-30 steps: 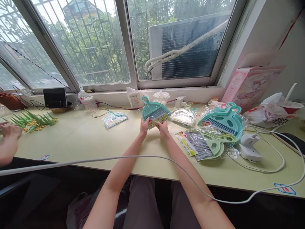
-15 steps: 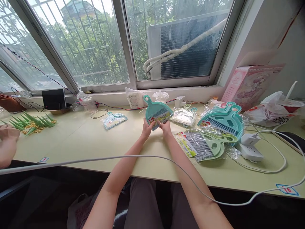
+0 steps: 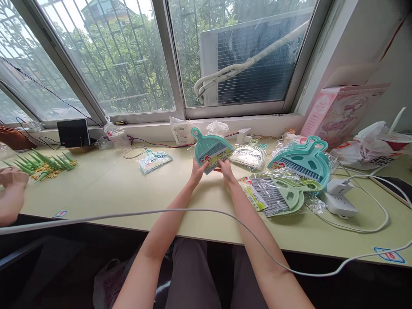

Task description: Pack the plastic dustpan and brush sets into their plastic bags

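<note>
Both my hands grip a teal dustpan-and-brush set (image 3: 210, 146) by its lower edge, its round handle loop pointing up and to the left. A printed label lies across its lower part, over the brush bristles. My left hand (image 3: 197, 170) is closed on the left corner, thumb on the front. My right hand (image 3: 225, 169) pinches the lower right edge. To the right lie a wrapped green dustpan set (image 3: 286, 193) and a stack of teal dustpan sets (image 3: 301, 159). Farther back is a wrapped pale set (image 3: 249, 155); another wrapped blue set (image 3: 155, 162) rests on the left.
A white cable (image 3: 189, 210) runs across in front of my forearms to a white power adapter (image 3: 338, 204). At the far left, another person's hand (image 3: 13, 182) is beside green pointed pieces (image 3: 45, 165). A pink box (image 3: 343, 113) and a plastic bag (image 3: 370, 148) stand at right.
The teal dustpan set has tilted slightly and shifted a little left. My right fingers have shifted along its lower edge. The other sets lie as before.
</note>
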Available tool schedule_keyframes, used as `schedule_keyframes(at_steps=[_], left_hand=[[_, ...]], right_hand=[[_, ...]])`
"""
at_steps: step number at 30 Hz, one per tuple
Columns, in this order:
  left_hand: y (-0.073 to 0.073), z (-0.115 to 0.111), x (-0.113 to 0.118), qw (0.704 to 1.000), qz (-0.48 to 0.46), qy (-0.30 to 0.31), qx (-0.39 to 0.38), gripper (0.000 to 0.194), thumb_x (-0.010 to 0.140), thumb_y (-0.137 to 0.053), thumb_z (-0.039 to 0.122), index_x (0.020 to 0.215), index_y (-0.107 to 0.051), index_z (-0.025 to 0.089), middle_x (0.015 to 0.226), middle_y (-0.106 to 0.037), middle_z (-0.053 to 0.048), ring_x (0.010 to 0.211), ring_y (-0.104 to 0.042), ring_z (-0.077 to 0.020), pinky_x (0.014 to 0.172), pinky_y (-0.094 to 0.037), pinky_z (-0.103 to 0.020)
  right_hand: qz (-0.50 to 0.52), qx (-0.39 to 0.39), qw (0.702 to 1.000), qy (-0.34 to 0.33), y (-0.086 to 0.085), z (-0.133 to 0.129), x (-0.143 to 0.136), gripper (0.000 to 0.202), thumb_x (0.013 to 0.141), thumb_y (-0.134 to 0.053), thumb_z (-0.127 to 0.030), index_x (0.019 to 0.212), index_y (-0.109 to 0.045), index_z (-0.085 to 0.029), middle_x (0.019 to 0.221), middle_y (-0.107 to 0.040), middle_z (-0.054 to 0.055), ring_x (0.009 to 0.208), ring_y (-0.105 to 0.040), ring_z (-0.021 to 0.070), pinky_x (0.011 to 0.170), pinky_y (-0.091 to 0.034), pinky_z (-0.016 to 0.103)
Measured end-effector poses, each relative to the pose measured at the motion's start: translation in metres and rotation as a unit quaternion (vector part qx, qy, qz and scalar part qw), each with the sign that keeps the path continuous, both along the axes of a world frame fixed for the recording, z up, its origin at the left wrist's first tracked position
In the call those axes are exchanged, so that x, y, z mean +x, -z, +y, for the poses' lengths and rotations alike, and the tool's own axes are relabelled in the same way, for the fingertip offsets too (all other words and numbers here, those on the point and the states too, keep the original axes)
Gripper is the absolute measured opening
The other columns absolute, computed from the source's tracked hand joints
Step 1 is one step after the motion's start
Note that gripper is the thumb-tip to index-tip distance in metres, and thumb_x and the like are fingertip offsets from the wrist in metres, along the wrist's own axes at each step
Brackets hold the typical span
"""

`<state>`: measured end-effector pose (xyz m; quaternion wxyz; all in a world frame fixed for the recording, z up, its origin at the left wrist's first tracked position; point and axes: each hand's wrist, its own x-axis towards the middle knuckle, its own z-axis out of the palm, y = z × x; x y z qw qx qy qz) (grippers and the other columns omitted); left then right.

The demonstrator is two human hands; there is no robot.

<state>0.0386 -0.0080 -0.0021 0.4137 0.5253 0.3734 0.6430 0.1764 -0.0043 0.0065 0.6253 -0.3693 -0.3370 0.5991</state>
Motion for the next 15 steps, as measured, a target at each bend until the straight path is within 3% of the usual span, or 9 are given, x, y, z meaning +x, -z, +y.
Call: schedule_keyframes(at_steps=[8,12,15], left_hand=[[-0.004,-0.011,0.009,1.0,0.0,0.023,0.011,0.069,0.067,-0.085,0.043,0.117,-0.044,0.021,0.118,-0.066,-0.01,0.114,-0.064,-0.0271,0.102,-0.051,-0.046],[-0.001,-0.02,0.017,0.997,-0.005,0.03,-0.067,0.071,0.069,-0.083,0.046,0.122,-0.042,0.023,0.127,-0.064,-0.013,0.105,-0.068,-0.0263,0.085,-0.059,-0.045],[0.0,-0.021,0.019,0.987,0.012,0.104,-0.121,0.073,0.068,-0.084,0.05,0.124,-0.047,0.022,0.13,-0.065,-0.015,0.106,-0.069,-0.0297,0.076,-0.06,-0.042]], right_hand=[[0.031,0.03,0.998,0.044,0.002,0.002,0.002,0.029,0.074,-0.081,-0.026,0.094,-0.062,-0.018,0.091,-0.073,0.004,0.084,-0.071,0.0197,0.075,-0.063,0.037],[0.023,0.042,0.996,0.071,0.006,0.004,0.003,0.032,0.07,-0.082,-0.028,0.093,-0.063,-0.017,0.09,-0.074,0.005,0.087,-0.071,0.0216,0.076,-0.063,0.039],[0.026,0.031,0.994,0.102,0.01,0.006,0.005,0.036,0.067,-0.084,-0.029,0.094,-0.062,-0.018,0.09,-0.074,0.005,0.086,-0.071,0.0222,0.075,-0.063,0.04]])
